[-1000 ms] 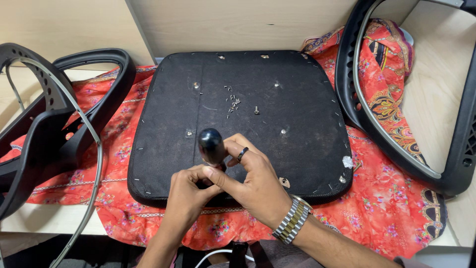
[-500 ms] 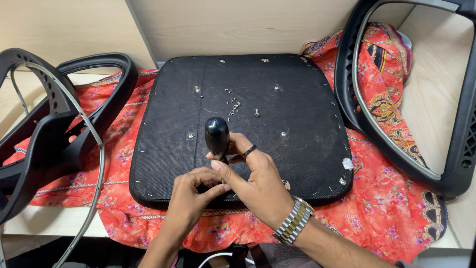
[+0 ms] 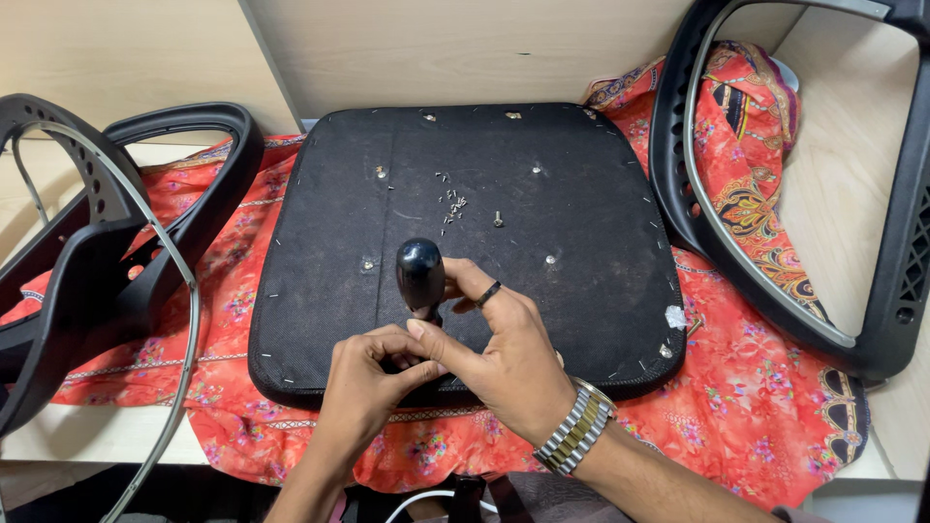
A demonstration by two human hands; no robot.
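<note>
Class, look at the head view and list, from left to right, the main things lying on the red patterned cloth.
Black chair frame with a metal hoop → black seat base, with a black tool handle upright on it → second black frame at the right.

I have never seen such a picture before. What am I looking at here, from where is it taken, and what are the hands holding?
The picture comes from a camera worn on a person's head, looking down at that person's own two bare hands. No machine is involved. On a red flowered cloth lies a black chair seat, underside up, with small loose screws scattered on it. Black chair frame parts stand at the left and at the right. The right hand, with a ring and a metal wristwatch, grips a tool with a rounded black handle, probably a screwdriver; its tip is hidden. The left hand meets it low at the tool, near the seat's front edge.
</note>
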